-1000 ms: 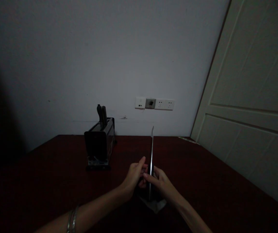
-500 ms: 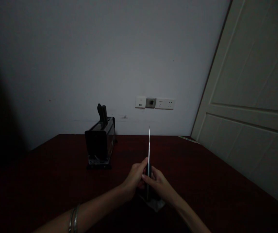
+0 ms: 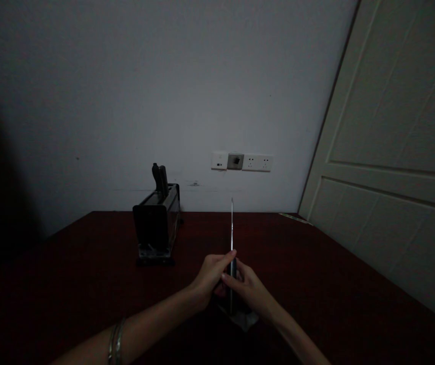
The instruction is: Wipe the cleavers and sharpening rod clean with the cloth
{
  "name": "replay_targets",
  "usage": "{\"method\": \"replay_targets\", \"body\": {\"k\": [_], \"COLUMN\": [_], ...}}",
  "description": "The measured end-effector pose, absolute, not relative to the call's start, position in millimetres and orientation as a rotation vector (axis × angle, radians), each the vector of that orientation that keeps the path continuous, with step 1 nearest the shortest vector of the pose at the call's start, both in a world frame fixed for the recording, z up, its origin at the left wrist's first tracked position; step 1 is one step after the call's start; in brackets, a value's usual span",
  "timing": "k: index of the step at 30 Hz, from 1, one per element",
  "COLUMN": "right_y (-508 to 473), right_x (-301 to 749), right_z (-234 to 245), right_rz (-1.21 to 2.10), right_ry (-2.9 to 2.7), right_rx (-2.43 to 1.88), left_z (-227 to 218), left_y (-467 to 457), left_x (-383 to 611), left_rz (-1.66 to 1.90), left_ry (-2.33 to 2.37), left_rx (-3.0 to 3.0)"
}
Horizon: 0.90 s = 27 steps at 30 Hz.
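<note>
A knife stands upright between my hands, its thin blade seen edge-on and pointing away toward the wall. My left hand grips it from the left, the thumb lying across the near end of the blade. From the right, my right hand closes round the dark handle, thumb pressed over it. Below the hands a crumpled pale cloth lies on the table, partly hidden. The other fingers of both hands are mostly hidden behind the knife.
A black knife block with dark knife handles sticking out stands left on the dark red table. Wall sockets are on the back wall. A flat strip lies at the far right edge, near a panelled door.
My left thumb has shifted right, from beside the blade to across its near end. The knife has tilted very slightly to the left.
</note>
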State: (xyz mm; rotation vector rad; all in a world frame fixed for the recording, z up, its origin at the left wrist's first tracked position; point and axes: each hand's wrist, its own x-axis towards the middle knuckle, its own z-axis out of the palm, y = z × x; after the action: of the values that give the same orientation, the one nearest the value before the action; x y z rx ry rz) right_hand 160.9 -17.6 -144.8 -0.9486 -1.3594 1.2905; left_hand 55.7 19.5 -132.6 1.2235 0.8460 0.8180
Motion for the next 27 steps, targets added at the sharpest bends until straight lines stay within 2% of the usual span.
{"method": "replay_targets", "body": {"k": [27], "right_y": [-19], "right_x": [153], "right_z": [-140], "right_rz": [1.276], "right_ry": [-1.15], "right_rx": [-1.158], "left_z": [-129], "left_y": [25], "left_x": [49], "left_rz": [0.798], "left_ry": [0.784], "left_rx": [1.206]}}
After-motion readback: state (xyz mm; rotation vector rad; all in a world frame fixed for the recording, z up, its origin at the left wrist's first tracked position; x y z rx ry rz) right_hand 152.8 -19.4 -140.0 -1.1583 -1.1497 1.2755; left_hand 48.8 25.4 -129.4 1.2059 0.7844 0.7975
